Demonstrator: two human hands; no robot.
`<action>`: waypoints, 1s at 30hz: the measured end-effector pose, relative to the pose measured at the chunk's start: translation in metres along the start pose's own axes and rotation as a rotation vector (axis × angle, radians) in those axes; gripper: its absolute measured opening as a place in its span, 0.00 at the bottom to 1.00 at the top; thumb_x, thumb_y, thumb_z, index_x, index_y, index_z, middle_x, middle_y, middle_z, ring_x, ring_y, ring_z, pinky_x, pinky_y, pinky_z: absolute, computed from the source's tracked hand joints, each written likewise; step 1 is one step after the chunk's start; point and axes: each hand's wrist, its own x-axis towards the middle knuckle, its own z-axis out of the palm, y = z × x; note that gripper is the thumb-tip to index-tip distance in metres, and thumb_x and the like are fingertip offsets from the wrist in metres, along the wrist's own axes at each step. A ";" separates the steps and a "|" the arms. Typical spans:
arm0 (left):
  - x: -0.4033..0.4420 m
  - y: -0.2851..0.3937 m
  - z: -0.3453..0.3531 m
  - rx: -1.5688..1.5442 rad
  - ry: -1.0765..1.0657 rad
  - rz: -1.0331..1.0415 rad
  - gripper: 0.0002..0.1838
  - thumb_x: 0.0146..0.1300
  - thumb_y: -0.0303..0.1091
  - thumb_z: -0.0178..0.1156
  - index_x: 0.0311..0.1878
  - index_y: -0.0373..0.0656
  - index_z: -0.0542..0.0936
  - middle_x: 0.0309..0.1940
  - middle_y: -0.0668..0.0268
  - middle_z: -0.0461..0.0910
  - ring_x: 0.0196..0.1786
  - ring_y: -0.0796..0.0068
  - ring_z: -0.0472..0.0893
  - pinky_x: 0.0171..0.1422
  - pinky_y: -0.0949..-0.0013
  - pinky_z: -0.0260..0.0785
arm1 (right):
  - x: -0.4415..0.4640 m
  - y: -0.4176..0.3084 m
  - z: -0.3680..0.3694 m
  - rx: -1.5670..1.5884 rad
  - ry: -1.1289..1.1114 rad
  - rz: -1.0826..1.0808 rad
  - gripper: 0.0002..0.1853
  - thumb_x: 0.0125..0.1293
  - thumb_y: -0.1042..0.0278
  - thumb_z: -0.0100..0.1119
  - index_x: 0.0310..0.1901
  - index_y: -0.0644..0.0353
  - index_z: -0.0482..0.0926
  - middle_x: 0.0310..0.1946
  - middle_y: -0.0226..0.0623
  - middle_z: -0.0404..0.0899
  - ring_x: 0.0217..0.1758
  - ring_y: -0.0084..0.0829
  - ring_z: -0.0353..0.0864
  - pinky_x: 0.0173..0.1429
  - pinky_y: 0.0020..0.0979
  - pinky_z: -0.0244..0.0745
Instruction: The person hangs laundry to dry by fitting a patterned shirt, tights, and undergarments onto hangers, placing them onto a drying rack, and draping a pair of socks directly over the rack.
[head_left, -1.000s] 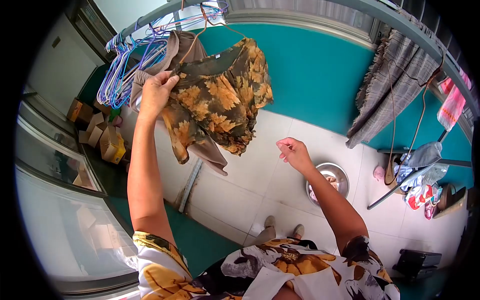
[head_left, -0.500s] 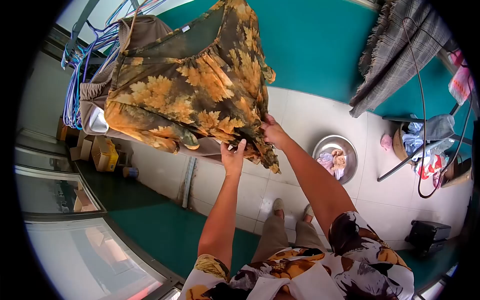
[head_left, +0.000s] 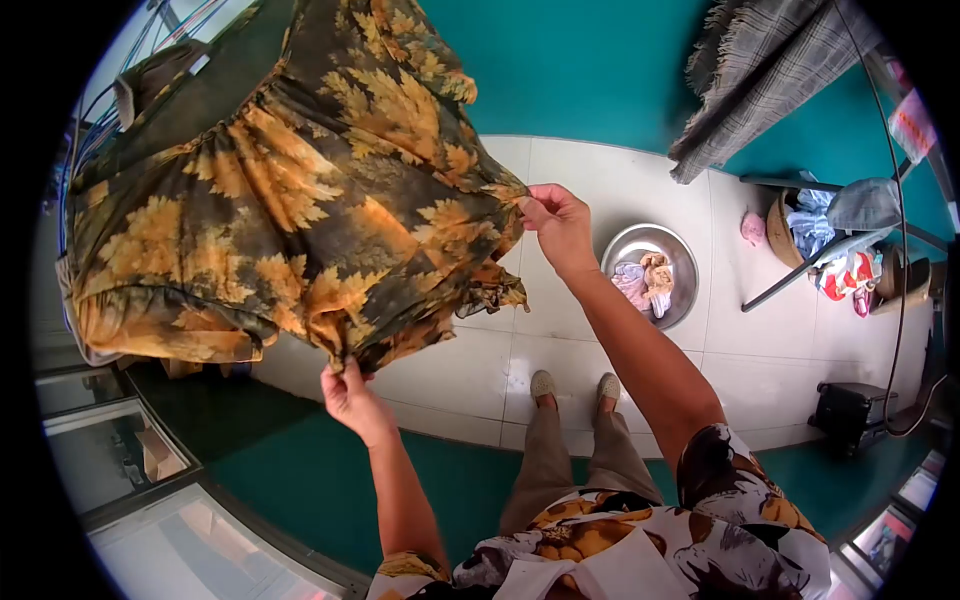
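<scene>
A dark blouse with an orange leaf print [head_left: 290, 190] hangs spread out in front of me at the upper left, its gathered neckline toward the top. My left hand [head_left: 357, 402] pinches its lower edge near the bottom of the fabric. Farther right, my right hand [head_left: 556, 222] grips the blouse's side edge between thumb and fingers. The cloth is stretched between both hands, and a ruffled part droops below my right hand. Brown clothing [head_left: 150, 75] shows partly behind the blouse.
A metal basin [head_left: 690, 290] with small pieces of cloth stands on the tiled floor [head_left: 560, 370]. A grey plaid fringed cloth [head_left: 750, 80] hangs at upper right. Nearby are a chair [head_left: 865, 205], a basket [head_left: 780, 228] with clothes and a black case [head_left: 850, 415]. Hangers [head_left: 95, 135] cluster at the left.
My hands have moved apart, the left one down and leftward, the right one upward. The blouse is spread wider and appears larger and farther left.
</scene>
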 end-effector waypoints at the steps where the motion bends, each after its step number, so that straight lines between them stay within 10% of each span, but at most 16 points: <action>1: -0.001 0.016 0.014 -0.041 0.081 0.106 0.04 0.59 0.26 0.55 0.29 0.43 0.70 0.25 0.74 0.72 0.25 0.85 0.67 0.29 0.79 0.60 | -0.004 -0.012 0.000 0.076 0.050 -0.107 0.05 0.55 0.78 0.57 0.34 0.65 0.74 0.23 0.25 0.72 0.26 0.15 0.68 0.31 0.17 0.65; 4: -0.005 -0.015 -0.019 0.053 -0.002 -0.151 0.04 0.59 0.28 0.53 0.37 0.39 0.71 0.34 0.66 0.74 0.34 0.76 0.73 0.37 0.74 0.68 | -0.033 -0.024 0.008 0.021 0.027 -0.400 0.05 0.54 0.79 0.56 0.33 0.64 0.72 0.30 0.31 0.68 0.28 0.17 0.70 0.33 0.18 0.66; 6: -0.009 0.022 0.009 -0.023 0.150 -0.011 0.09 0.61 0.32 0.53 0.41 0.38 0.71 0.38 0.61 0.74 0.37 0.72 0.73 0.41 0.71 0.68 | -0.032 0.023 -0.001 -0.198 -0.050 -0.088 0.05 0.55 0.80 0.55 0.34 0.65 0.72 0.30 0.34 0.68 0.28 0.22 0.72 0.34 0.21 0.68; 10: 0.010 0.010 -0.006 0.261 0.180 -0.105 0.15 0.60 0.38 0.55 0.43 0.36 0.71 0.39 0.60 0.74 0.39 0.74 0.72 0.42 0.73 0.66 | -0.044 -0.040 0.004 -0.127 0.078 -0.737 0.06 0.54 0.80 0.54 0.35 0.65 0.71 0.31 0.38 0.69 0.30 0.25 0.73 0.35 0.22 0.69; 13: 0.016 0.001 -0.022 0.147 0.180 0.015 0.17 0.58 0.39 0.57 0.44 0.36 0.72 0.38 0.62 0.75 0.41 0.73 0.73 0.44 0.73 0.67 | -0.042 -0.018 0.006 -0.001 0.021 -0.142 0.07 0.54 0.80 0.53 0.36 0.65 0.71 0.31 0.37 0.70 0.33 0.24 0.73 0.35 0.22 0.69; 16: 0.013 -0.026 -0.038 0.364 0.170 -0.139 0.26 0.62 0.42 0.52 0.56 0.33 0.62 0.49 0.55 0.68 0.44 0.67 0.73 0.51 0.65 0.69 | -0.061 -0.021 -0.011 -0.083 -0.207 -0.625 0.10 0.56 0.77 0.54 0.41 0.64 0.71 0.38 0.35 0.70 0.37 0.24 0.73 0.39 0.21 0.70; 20: -0.017 -0.078 -0.049 0.303 -0.035 0.039 0.29 0.64 0.45 0.46 0.62 0.37 0.53 0.54 0.55 0.63 0.53 0.64 0.68 0.55 0.64 0.65 | -0.054 0.098 -0.081 -0.298 0.028 -0.196 0.18 0.56 0.76 0.54 0.49 0.58 0.68 0.45 0.39 0.65 0.34 0.27 0.76 0.35 0.24 0.74; 28: -0.159 -0.215 -0.112 0.634 0.103 -0.986 0.20 0.63 0.41 0.47 0.55 0.42 0.63 0.47 0.63 0.66 0.45 0.70 0.69 0.45 0.66 0.64 | -0.134 0.334 -0.354 -1.127 -0.005 0.988 0.14 0.54 0.61 0.48 0.36 0.59 0.78 0.34 0.45 0.78 0.41 0.42 0.77 0.47 0.37 0.70; 30: -0.195 -0.242 -0.129 0.674 0.099 -1.063 0.20 0.63 0.40 0.48 0.54 0.41 0.64 0.45 0.64 0.66 0.43 0.71 0.69 0.42 0.67 0.65 | -0.135 0.360 -0.398 -1.136 0.052 0.983 0.13 0.54 0.62 0.47 0.34 0.60 0.78 0.34 0.45 0.79 0.40 0.42 0.77 0.47 0.38 0.70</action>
